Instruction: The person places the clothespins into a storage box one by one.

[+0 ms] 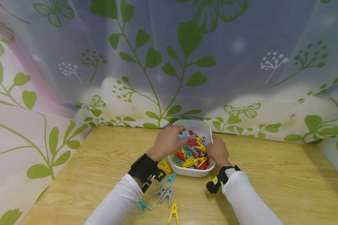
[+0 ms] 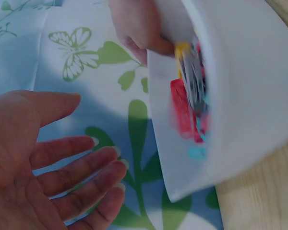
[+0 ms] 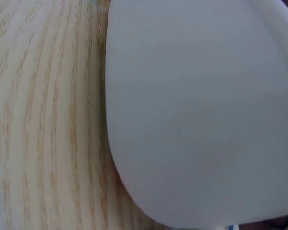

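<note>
A white plastic basin (image 1: 192, 172) holds a heap of clothespins (image 1: 195, 151) in red, yellow, teal and grey. My right hand (image 1: 218, 150) grips the basin's right rim. Over the basin's left side is my left hand (image 1: 169, 140), its fingers loosely extended. The left wrist view shows that hand (image 2: 62, 167) with thumb and fingers spread apart and nothing between them. Only the basin's outer wall (image 3: 192, 115) fills most of the right wrist view; the right hand's fingers are hidden there.
Several loose clothespins lie on the wooden table (image 1: 259, 187) nearer to me: yellow (image 1: 173, 212), teal (image 1: 143, 207) and grey (image 1: 166, 196). Another yellow clothespin (image 1: 164, 167) lies beside the basin's left front. A leaf-and-butterfly patterned curtain (image 1: 157, 78) hangs behind the table.
</note>
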`<state>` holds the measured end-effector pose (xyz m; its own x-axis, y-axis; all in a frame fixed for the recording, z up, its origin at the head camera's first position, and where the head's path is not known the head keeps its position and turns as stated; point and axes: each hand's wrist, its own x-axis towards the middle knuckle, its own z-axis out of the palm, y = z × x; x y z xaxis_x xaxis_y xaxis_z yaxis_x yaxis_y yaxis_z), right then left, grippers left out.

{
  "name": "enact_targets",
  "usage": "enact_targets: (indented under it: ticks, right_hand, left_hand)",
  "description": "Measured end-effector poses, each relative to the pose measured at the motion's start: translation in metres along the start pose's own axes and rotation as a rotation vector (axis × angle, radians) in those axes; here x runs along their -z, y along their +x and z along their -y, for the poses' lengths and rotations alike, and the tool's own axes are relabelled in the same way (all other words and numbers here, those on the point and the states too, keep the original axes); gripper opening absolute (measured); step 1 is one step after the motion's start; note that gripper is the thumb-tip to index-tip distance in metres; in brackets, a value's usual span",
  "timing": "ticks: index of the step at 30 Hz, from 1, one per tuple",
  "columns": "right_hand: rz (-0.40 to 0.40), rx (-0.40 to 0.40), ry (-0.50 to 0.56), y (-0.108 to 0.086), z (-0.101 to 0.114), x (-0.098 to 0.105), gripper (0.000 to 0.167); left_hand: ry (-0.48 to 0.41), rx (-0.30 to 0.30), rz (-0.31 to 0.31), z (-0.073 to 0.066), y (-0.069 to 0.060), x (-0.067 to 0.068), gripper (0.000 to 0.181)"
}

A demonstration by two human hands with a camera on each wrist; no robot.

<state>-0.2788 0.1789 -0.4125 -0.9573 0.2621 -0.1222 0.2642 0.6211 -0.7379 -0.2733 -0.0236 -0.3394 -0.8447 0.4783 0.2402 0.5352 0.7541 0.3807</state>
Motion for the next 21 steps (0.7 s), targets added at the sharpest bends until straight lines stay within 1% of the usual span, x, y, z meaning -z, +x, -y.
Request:
enact_targets:
  ticks: [5, 7, 11, 15, 17, 18, 21]
  right_hand:
    - [0.002, -0.007, -0.001, -0.001, 0.002, -0.001, 0.053]
    - [0.005, -0.007, 0.003, -0.002, 0.002, -0.001, 0.053]
    - [0.009, -0.011, 0.012, -0.003, 0.003, -0.001, 0.052]
    - [0.019, -0.019, 0.016, -0.002, 0.002, -0.002, 0.053]
    - [0.019, -0.017, 0.013, -0.002, 0.002, -0.002, 0.053]
    - [0.018, -0.015, 0.014, -0.002, 0.002, -0.002, 0.053]
    - [0.013, -0.011, 0.010, -0.001, 0.003, -0.002, 0.053]
  left_hand:
    - [-0.022, -0.013, -0.013, 0.021, -0.011, 0.003, 0.026]
    - [-0.015, -0.007, -0.016, 0.029, -0.016, 0.003, 0.022]
    - [-0.010, 0.035, -0.015, 0.046, -0.026, 0.000, 0.017]
    - [-0.023, 0.069, 0.003, 0.061, -0.038, -0.004, 0.017]
    - [-0.043, 0.069, 0.031, 0.068, -0.044, -0.006, 0.018]
    - [-0.058, 0.059, 0.058, 0.071, -0.046, -0.007, 0.019]
    - [-0.120, 0.025, 0.183, 0.080, -0.052, -0.010, 0.023]
